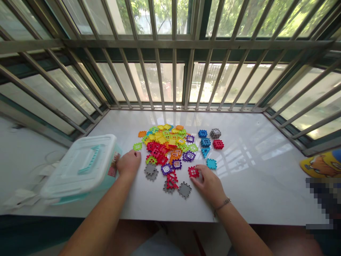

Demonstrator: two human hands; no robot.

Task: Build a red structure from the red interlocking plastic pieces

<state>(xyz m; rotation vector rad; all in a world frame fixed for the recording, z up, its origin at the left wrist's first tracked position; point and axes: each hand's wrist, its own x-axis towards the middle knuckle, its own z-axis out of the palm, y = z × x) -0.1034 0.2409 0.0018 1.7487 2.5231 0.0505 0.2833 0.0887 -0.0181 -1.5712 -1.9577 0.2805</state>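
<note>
My right hand [210,183] pinches a red square window tile [193,172] by its right edge, low over the table or resting on it. My left hand [129,161] rests in a loose fist left of the pile, with nothing showing in it. Just beyond it lies a lime green tile [137,146]. Between my hands spreads a heap of notched plastic tiles: yellow ones [158,138], red ones [157,151], purple ones [176,164]. Near its front edge are a grey square tile [184,190], a red triangle tile [172,184] and more grey tiles [151,170].
Right of the heap stand small stacks of blue tiles [205,142], grey tiles [215,133] and red tiles [218,144], plus a light blue square tile [211,164]. A lidded storage box [71,167] stands left. A yellow patterned object [321,163] sits far right. Window bars [174,74] close off the back.
</note>
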